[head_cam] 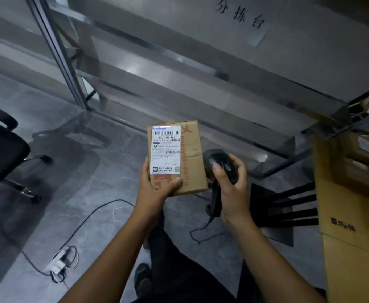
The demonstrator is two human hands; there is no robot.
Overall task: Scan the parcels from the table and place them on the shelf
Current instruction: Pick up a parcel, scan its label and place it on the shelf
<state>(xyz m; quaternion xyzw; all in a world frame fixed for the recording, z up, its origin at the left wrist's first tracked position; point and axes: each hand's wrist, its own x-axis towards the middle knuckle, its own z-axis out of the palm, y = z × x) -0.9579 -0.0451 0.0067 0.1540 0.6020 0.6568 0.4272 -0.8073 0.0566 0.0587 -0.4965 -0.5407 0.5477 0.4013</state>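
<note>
A small brown cardboard parcel (190,158) with a white shipping label and red print is held in front of me, label facing up. My left hand (155,189) grips its lower left corner, thumb on top. My right hand (229,182) grips a black handheld barcode scanner (219,162), thumb on its top, right beside the parcel's right edge. The scanner's cable hangs down toward the floor. The steel table (266,53) with a paper sign stands ahead of me.
A large cardboard box (349,226) stands at the right with more parcels above it. A black office chair (2,154) sits at the left. A cable and power adapter (63,259) lie on the grey floor. A black slatted rack (288,206) stands behind the scanner.
</note>
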